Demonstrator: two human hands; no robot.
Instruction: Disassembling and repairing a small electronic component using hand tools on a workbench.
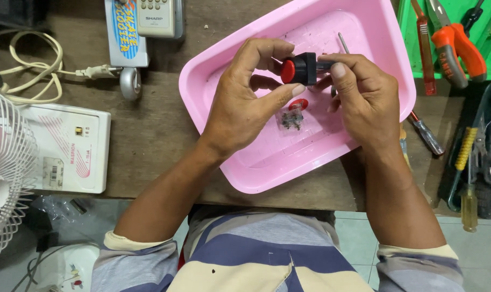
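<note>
While both hands hovered over the pink tray [245,167], my left hand [245,108] and right hand [364,103] had their fingers pinched on a small black part with a red cap [299,68], held just above a little bag of screws [292,119].

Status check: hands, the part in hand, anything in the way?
Both hands, left and right, grip black part with red button over pink tray. Small bag of screws in tray beneath. Nothing in the way.
</note>
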